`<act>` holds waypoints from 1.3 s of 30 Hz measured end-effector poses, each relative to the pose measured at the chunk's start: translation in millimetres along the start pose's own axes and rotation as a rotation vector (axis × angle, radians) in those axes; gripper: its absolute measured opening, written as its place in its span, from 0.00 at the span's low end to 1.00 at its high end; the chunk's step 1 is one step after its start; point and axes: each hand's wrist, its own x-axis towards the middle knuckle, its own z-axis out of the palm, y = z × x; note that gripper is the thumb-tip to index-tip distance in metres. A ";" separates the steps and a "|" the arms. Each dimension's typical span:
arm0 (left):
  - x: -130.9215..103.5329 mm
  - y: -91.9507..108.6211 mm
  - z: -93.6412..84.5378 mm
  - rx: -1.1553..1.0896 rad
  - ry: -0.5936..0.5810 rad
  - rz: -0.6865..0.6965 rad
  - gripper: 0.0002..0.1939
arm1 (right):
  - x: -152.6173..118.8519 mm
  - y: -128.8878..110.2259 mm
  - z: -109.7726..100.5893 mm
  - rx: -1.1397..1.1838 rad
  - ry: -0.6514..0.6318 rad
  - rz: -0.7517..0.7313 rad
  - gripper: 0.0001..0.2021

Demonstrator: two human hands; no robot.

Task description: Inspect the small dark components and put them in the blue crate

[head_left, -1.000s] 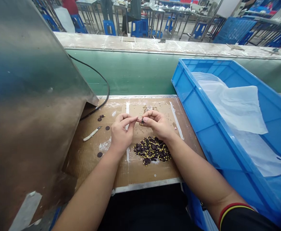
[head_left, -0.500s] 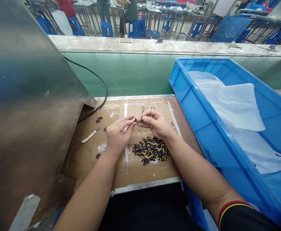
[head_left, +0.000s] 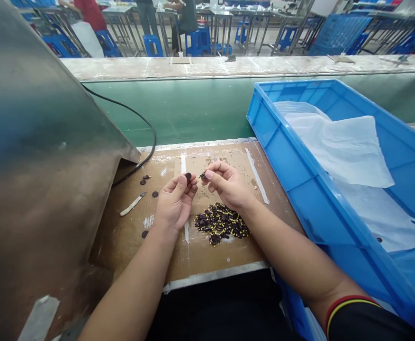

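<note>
My left hand [head_left: 177, 199] pinches a small dark round disc [head_left: 188, 176] between thumb and fingers, its flat side toward me. Just to the right, my right hand [head_left: 227, 185] is closed on small black pieces with yellow tips [head_left: 202, 175], which stick out past the thumb and forefinger. A narrow gap separates the two hands. Below them on the cardboard lies a pile of black and yellow small parts [head_left: 221, 222]. To the left of my left hand are a loose dark disc [head_left: 155, 194], another disc [head_left: 145, 234] nearer me, and a white-handled knife [head_left: 132, 204].
A large blue crate [head_left: 300, 180] holding white sheets [head_left: 342, 142] stands at the right. On the left rises a metal housing [head_left: 51, 142], with a black cable [head_left: 136, 111] beside it. Beyond the green belt [head_left: 193, 109] runs a pale ledge [head_left: 150, 67]; people and blue stools are farther back.
My hands have moved slightly apart. The left hand has turned its palm up, and its disc now faces me more fully. The pile looks the same.
</note>
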 end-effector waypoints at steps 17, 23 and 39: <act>1.5 -0.4 -3.5 0.114 -0.039 0.078 0.14 | -3.7 -3.2 3.6 -0.077 0.047 0.003 0.15; 4.2 -0.2 -5.2 0.091 0.045 0.052 0.15 | 8.3 -8.4 -19.6 -0.558 0.337 -0.357 0.08; 2.4 0.0 -1.8 0.116 0.075 0.073 0.15 | 46.1 1.5 -60.2 -1.248 0.245 -0.600 0.11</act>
